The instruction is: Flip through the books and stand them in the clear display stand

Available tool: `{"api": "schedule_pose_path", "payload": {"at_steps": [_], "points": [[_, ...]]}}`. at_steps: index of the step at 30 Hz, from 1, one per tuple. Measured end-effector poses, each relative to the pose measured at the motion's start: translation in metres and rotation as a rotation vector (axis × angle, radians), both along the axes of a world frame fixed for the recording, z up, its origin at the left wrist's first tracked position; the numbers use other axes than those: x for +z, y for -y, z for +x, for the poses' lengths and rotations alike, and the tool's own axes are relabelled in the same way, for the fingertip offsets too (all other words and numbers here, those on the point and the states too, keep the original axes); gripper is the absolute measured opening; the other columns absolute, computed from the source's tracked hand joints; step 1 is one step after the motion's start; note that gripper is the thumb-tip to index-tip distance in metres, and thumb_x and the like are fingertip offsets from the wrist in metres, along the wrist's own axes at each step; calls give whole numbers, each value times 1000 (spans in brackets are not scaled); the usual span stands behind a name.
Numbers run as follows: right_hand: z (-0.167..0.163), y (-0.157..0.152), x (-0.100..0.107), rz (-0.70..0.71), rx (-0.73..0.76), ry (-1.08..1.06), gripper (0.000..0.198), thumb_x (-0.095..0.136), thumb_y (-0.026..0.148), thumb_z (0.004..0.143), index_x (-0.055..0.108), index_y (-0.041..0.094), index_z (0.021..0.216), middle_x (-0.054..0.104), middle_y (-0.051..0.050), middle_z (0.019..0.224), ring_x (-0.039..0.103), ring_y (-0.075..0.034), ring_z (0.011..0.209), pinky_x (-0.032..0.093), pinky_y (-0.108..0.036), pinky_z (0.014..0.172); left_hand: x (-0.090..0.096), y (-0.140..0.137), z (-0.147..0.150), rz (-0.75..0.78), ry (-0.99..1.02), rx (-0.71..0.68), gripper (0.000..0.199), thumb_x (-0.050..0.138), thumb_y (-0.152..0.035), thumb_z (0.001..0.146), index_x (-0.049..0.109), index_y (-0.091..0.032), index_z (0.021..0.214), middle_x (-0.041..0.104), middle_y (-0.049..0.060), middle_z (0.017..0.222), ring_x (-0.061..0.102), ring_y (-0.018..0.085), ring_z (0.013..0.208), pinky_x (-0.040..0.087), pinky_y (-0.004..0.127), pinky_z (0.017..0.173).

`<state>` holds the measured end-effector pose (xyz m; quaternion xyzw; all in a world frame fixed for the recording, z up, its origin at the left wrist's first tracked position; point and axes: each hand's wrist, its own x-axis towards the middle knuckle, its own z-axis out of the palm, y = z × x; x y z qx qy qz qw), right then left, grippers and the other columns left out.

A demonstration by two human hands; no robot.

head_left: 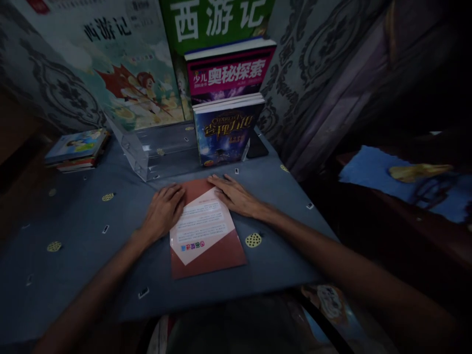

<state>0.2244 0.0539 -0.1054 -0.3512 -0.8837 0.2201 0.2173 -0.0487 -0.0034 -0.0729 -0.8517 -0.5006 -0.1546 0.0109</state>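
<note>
A thin book (206,231) with a reddish-brown and white cover lies flat on the blue patterned tablecloth (121,265), its printed text upside down to me. Over its far left edge rests my left hand (165,210), palm down, fingers laid on the cover with nothing gripped. My right hand (232,194) lies flat across the far right corner, fingers stretched out. Just beyond the hands, several upright books (224,130) lean one behind another in a clear acrylic stand (138,157).
At the left sits a small stack of books (77,147). Two large picture books (136,88) stand against the patterned wall. A dark flat object (258,147) lies by the stand's right end. Off to the right, a blue cloth (372,172) carries a yellowish item (418,172).
</note>
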Motion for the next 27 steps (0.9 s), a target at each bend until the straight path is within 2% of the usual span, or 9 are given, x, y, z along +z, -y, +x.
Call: {"api": "schedule_pose_path", "payload": {"at_steps": [5,10,13,20,24,27], "points": [[5,-5,-2,-80,17,-20,55,27,38,108,33,18,159,43,-10,161,37,-24,151,24,-54,127,-1,-9,37,-90,32,-272,41,41,-30,105,57,-19,140,58,14,146,46,31,143,38,56,117],[3,-8,-7,-72,14,-18,55,26,39,108,33,18,159,43,-10,161,36,-22,151,21,-54,127,2,13,65,-175,32,-461,41,40,-29,106,56,-22,143,55,14,148,44,30,144,34,58,120],[2,-4,-3,-64,4,17,57,30,39,108,33,14,159,42,-14,161,33,-23,153,19,-52,128,7,37,71,-205,28,-518,41,43,-27,105,56,-24,143,56,12,148,42,29,145,30,59,122],[5,1,5,-69,24,23,68,42,53,104,30,16,160,39,-14,163,31,-28,153,18,-55,128,10,81,74,-239,20,-631,41,44,-25,104,55,-26,144,55,10,151,43,25,146,27,56,125],[4,2,0,-28,12,22,70,43,55,103,30,18,160,39,-15,162,32,-28,153,18,-57,127,12,84,74,-285,28,-641,40,45,-28,104,55,-27,143,54,8,153,40,25,148,25,56,126],[3,3,0,4,7,33,67,44,53,103,32,19,159,41,-14,162,32,-28,153,19,-58,127,13,66,59,-310,127,-619,40,44,-28,105,56,-28,142,57,7,150,48,23,142,36,49,122]]}}
